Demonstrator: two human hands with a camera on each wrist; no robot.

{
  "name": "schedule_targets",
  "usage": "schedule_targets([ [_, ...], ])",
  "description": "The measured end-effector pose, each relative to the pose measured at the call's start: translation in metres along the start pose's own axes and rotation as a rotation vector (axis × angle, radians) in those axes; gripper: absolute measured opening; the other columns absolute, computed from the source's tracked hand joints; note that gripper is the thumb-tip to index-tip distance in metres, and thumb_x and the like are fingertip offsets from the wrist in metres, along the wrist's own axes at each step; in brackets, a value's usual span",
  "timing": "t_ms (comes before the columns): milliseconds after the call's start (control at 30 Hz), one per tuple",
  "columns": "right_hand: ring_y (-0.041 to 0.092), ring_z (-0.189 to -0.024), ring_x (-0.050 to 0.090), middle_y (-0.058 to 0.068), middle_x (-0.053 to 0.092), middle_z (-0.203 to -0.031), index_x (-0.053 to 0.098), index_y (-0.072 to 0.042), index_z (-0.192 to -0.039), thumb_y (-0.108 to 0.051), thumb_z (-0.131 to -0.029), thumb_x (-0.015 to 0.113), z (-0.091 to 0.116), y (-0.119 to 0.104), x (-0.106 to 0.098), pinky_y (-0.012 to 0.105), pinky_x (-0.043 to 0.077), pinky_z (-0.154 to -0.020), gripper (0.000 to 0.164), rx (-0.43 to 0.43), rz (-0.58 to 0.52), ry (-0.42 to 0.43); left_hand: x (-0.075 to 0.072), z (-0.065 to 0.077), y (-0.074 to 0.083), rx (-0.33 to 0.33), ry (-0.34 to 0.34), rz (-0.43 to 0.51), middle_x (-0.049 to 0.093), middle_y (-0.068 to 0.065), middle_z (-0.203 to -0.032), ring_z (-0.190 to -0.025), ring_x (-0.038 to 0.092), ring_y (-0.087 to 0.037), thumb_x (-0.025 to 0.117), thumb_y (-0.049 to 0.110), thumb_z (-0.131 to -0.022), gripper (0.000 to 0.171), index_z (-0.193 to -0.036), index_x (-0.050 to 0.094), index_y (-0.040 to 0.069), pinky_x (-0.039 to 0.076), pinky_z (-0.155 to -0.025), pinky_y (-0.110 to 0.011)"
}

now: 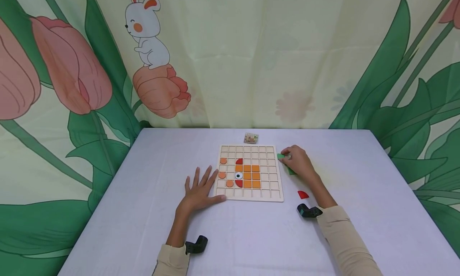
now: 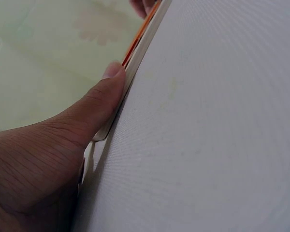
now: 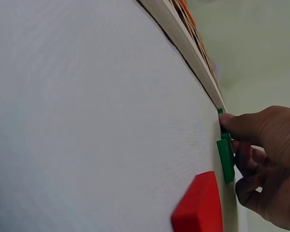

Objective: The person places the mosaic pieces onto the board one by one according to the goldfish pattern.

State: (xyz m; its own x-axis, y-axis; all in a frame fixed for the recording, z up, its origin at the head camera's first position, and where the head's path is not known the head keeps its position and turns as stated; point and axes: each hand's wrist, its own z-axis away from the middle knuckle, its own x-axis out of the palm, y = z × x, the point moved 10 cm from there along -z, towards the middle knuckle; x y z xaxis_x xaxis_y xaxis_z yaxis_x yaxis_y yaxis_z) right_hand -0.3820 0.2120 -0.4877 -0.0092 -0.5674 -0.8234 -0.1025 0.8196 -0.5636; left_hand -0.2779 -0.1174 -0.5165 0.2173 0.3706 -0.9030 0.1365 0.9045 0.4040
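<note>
A wooden grid board (image 1: pixel 270 179) lies on the table, with orange squares (image 1: pixel 247 175), orange discs (image 1: pixel 223 161), red rounded pieces (image 1: pixel 238 183) and an eye piece (image 1: pixel 238 175) in its cells. My left hand (image 1: pixel 197 195) rests with fingers spread at the board's left side, its thumb (image 2: pixel 108 89) against the near edge. Beyond the board's right edge, my right hand (image 1: pixel 299 162) pinches a small green piece (image 3: pixel 220 112) between thumb and fingers. Another green piece (image 3: pixel 226 161) lies under that hand, partly hidden in the head view.
On the table nearer the right forearm lies a red quarter-round piece (image 1: pixel 303 194). A small patterned picture card or box (image 1: pixel 250 138) sits behind the board. Black cameras (image 1: pixel 197 244) are strapped to both wrists. A printed curtain (image 1: pixel 233 60) hangs behind the table.
</note>
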Motion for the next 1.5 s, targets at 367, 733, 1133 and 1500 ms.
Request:
schedule_targets([
  [367, 0.026, -0.091, 0.054, 0.018, 0.061, -0.109, 0.067, 0.001, -0.114, -0.025, -0.090, 0.071, 0.001, 0.003, 0.000, 0.037, 0.050, -0.076, 0.036, 0.010, 0.071, -0.056, 0.002, -0.001, -0.001, -0.011, -0.006, -0.002, 0.008, -0.002, -0.167, -0.152, -0.010, -0.038, 0.064, 0.070, -0.077, 0.099, -0.157, 0.021, 0.029, -0.006, -0.114, -0.068],
  [733, 0.026, -0.090, 0.054, 0.018, 0.061, -0.113, 0.066, -0.001, -0.114, -0.027, -0.090, 0.071, 0.001, 0.001, -0.003, 0.033, 0.045, -0.071, 0.035, -0.014, 0.062, -0.040, 0.000, 0.001, 0.000, 0.000, -0.002, 0.014, 0.009, -0.002, -0.166, -0.152, -0.009, -0.038, 0.065, 0.068, -0.078, 0.097, -0.156, 0.023, 0.029, -0.005, -0.114, -0.068],
  [1133, 0.022, -0.083, 0.050, 0.014, 0.060, -0.113, 0.067, -0.003, -0.113, -0.028, -0.090, 0.071, -0.002, -0.026, 0.004, 0.029, 0.043, -0.067, 0.034, -0.097, 0.031, -0.112, 0.000, -0.001, 0.000, 0.008, 0.002, 0.009, 0.009, -0.002, -0.166, -0.152, -0.010, -0.038, 0.065, 0.069, -0.078, 0.098, -0.156, 0.023, 0.029, -0.005, -0.114, -0.068],
  [1500, 0.023, -0.090, 0.054, 0.013, 0.062, -0.108, 0.069, -0.003, -0.108, -0.026, -0.089, 0.072, -0.007, -0.051, 0.017, 0.038, 0.049, -0.080, 0.029, -0.190, 0.048, -0.126, 0.001, -0.002, -0.002, 0.010, 0.000, 0.003, 0.008, -0.002, -0.166, -0.152, -0.010, -0.038, 0.064, 0.068, -0.078, 0.098, -0.157, 0.022, 0.028, -0.005, -0.114, -0.067],
])
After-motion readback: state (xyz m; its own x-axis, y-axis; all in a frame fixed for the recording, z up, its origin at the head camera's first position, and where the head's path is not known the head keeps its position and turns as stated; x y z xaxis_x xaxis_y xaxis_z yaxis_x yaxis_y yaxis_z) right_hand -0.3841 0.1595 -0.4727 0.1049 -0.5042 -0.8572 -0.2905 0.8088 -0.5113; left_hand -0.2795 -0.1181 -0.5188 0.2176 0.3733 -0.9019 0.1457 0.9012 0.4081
